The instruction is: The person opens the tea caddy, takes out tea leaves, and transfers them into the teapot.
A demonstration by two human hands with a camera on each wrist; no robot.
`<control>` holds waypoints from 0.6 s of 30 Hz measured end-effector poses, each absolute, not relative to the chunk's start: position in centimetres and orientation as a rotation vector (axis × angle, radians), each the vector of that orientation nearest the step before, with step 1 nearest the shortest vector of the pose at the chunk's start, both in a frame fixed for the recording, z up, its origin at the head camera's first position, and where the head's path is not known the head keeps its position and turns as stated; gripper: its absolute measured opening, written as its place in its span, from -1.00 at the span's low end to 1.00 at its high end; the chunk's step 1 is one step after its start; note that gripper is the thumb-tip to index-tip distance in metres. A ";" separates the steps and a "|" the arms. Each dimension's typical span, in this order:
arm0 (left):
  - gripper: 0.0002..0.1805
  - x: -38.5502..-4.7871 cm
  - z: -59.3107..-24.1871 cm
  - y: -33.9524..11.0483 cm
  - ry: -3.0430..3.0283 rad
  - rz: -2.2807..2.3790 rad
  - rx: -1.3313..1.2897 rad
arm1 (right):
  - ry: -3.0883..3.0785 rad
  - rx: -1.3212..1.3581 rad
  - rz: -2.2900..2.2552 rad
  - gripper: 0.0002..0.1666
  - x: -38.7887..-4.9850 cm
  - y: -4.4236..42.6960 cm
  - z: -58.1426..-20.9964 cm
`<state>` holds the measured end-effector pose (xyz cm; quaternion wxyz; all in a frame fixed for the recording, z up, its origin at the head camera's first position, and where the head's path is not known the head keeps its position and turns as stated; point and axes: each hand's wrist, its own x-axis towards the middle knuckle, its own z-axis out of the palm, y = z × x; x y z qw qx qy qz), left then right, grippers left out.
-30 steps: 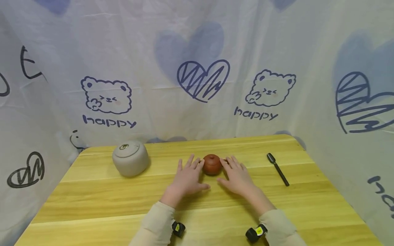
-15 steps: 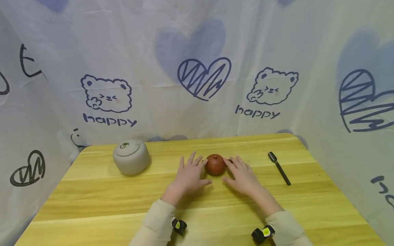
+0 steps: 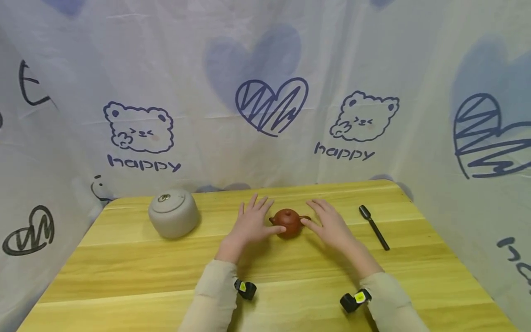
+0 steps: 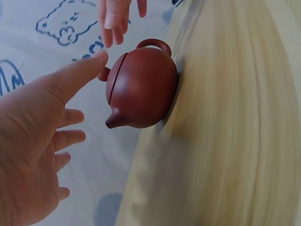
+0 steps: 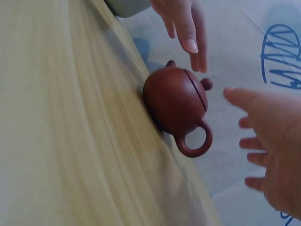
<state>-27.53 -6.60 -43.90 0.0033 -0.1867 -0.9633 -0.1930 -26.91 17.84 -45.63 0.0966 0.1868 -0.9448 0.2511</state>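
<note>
A small reddish-brown teapot [image 3: 289,224] with its lid on stands on the wooden table between the hands, spout to the left and handle to the right. The left hand [image 3: 250,226] is spread at its left, the thumb overlapping the pot in the head view. In the left wrist view the pot [image 4: 143,87] shows beyond that thumb, with no clear contact. The right hand [image 3: 329,226] is at the handle side, fingers extended, thumb near the handle. The right wrist view shows a gap between the right hand [image 5: 275,150] and the pot [image 5: 176,99].
A grey lidded jar [image 3: 174,216] stands at the back left of the table [image 3: 145,276]. A dark spoon-like utensil [image 3: 374,228] lies to the right of the right hand. A white cloth [image 3: 207,152] with printed hearts and bears hangs behind the table.
Both hands have lifted their fingers away from the teapot's sides and moved slightly apart, so its spout and handle now show. The teapot has shifted slightly right since the oldest frame.
</note>
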 end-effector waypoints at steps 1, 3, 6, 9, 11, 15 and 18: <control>0.00 -27.7 -44.1 -6.5 -3.017 -0.623 -0.584 | -2.780 0.556 0.781 -0.26 -27.2 17.9 -45.7; 0.03 -27.9 -44.5 -6.4 -3.004 -0.675 -0.583 | -2.742 0.560 0.845 -0.30 -27.7 17.8 -45.8; 0.05 -28.2 -44.9 -6.3 -2.986 -0.741 -0.581 | -2.672 0.547 0.931 -0.37 -28.5 17.4 -46.0; 0.06 -28.4 -45.4 -6.1 -2.968 -0.797 -0.577 | -2.591 0.536 0.995 -0.44 -28.9 16.9 -46.1; 0.06 -28.5 -45.7 -5.9 -2.960 -0.821 -0.576 | -2.542 0.533 1.032 -0.48 -29.1 16.5 -46.2; 0.05 -28.6 -46.2 -5.5 -2.962 -0.820 -0.580 | -2.492 0.553 1.061 -0.53 -29.3 15.7 -46.5; 0.02 -28.6 -46.6 -5.3 -2.973 -0.789 -0.587 | -2.496 0.577 1.039 -0.56 -29.3 15.2 -46.8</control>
